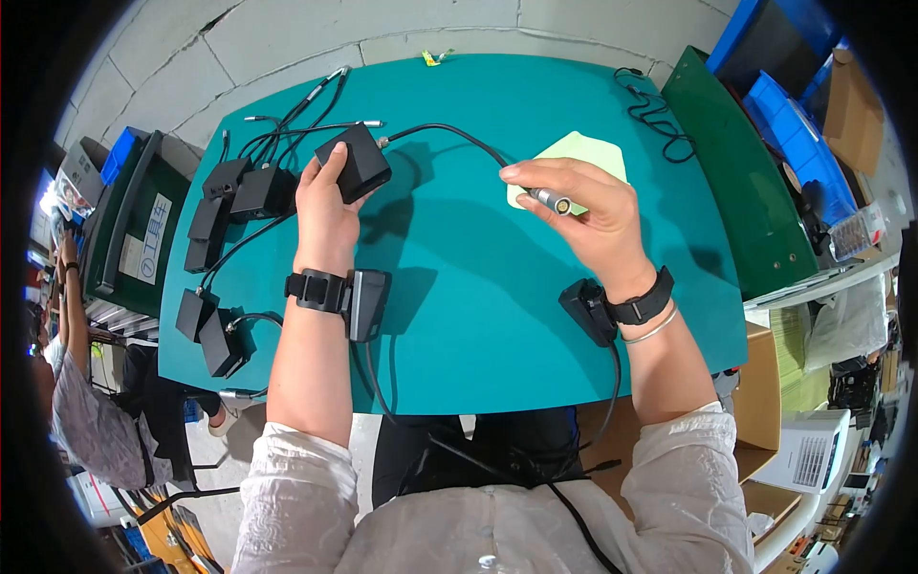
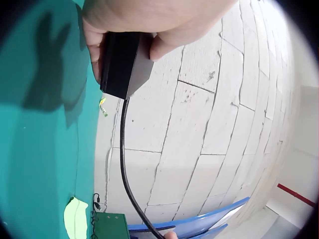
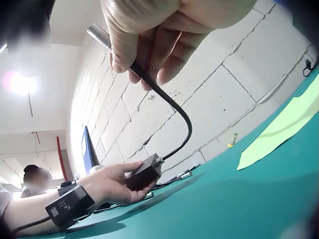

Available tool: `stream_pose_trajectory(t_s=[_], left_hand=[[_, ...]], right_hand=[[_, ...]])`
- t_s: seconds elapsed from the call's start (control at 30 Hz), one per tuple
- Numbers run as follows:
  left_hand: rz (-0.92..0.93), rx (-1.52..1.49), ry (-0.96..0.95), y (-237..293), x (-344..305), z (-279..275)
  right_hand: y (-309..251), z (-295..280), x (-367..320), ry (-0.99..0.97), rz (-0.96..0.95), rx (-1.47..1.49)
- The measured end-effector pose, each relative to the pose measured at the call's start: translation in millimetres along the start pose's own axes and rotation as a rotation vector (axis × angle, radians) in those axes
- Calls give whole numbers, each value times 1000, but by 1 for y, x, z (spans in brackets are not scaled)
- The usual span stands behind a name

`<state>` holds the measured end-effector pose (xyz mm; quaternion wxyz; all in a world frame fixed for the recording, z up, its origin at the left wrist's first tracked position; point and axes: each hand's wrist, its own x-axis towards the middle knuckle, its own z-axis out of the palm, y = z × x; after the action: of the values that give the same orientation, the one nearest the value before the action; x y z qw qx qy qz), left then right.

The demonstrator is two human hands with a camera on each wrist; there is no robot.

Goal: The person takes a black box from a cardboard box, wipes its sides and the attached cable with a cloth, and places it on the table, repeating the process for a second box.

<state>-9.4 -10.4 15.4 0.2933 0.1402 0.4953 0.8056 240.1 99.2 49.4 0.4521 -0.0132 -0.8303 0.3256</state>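
Note:
My left hand [image 1: 328, 206] grips a black box [image 1: 364, 165] above the left part of the green table, thumb over one face and fingers around the other side. A black cable [image 1: 449, 129] leaves the box and arcs across to my right hand [image 1: 588, 206]. There, thumb and fingers pinch the cable end close behind a silver round connector [image 1: 550, 200], whose open end faces back toward my head. In the right wrist view the connector [image 3: 98, 37] sticks out past the thumb, and the cable [image 3: 174, 107] curves down to the box [image 3: 144, 172]. A pale green sheet [image 1: 574, 158] lies beneath the right hand.
Several black boxes [image 1: 263, 193] with cables stand along the table's left side. A thin black cable [image 1: 660, 120] lies at the back right, and a small yellow wrapper [image 1: 436, 58] near the far edge. Green cabinets [image 1: 732, 182] flank the table. Another person [image 1: 91, 402] is at the left.

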Motion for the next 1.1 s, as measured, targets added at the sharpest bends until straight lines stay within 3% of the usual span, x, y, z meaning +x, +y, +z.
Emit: stream_pose_trajectory(t_s=[0.57, 0.8, 0.87, 0.93, 1.0, 1.1], left_hand=[[13, 63, 19, -7, -2, 6], [113, 11, -143, -11, 1, 8], [99, 48, -244, -8, 1, 8], [201, 75, -316, -7, -3, 13], [185, 61, -351, -8, -3, 13], [189, 14, -439, -6, -9, 16]], right_hand=[[0, 1, 1, -43, -75, -121], [1, -2, 0, 16, -41, -21], [8, -6, 0, 328, 184, 181], [16, -19, 4, 477, 289, 237], [26, -28, 7, 656, 315, 379], [43, -45, 0, 744, 363, 520]])
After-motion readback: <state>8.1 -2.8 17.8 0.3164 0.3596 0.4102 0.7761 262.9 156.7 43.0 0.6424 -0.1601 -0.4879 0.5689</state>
